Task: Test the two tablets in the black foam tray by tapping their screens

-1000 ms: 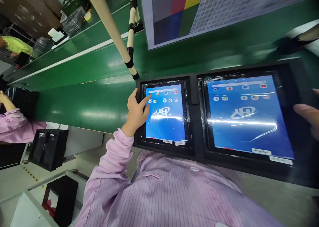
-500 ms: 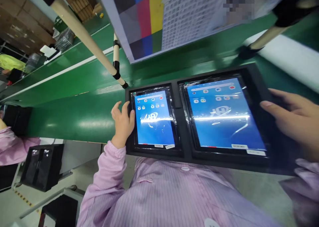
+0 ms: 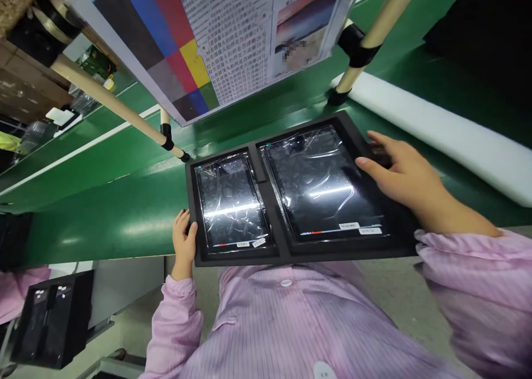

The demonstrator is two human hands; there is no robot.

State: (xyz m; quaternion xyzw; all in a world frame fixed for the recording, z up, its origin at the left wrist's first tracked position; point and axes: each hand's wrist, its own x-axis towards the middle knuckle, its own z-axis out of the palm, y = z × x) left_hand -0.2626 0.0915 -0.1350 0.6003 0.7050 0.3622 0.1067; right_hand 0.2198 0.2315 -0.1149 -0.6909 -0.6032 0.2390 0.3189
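Note:
A black foam tray (image 3: pixel 286 254) is held between my two hands in front of my body, over the near edge of the green bench. Two tablets in clear film lie in its recesses: the left tablet (image 3: pixel 233 210) and the right tablet (image 3: pixel 328 188). Both screens look dark, with small white labels at their lower ends. My left hand (image 3: pixel 184 239) grips the tray's left edge, thumb on the near side and fingers partly hidden. At the right end, my right hand (image 3: pixel 405 174) is closed round the tray's edge, its thumb on top.
A sheet with colour blocks and printed text (image 3: pixel 233 41) stands on a pipe frame (image 3: pixel 112 105) behind the tray. A white roll (image 3: pixel 440 138) lies along the green bench (image 3: pixel 103 213) at right. Stacked black trays (image 3: pixel 52 318) stand lower left, near another person's pink sleeve (image 3: pixel 25 290).
Both tablet screens went from a lit blue home screen to dark. The tray and both hands appear further left in view, and the camera view has shifted.

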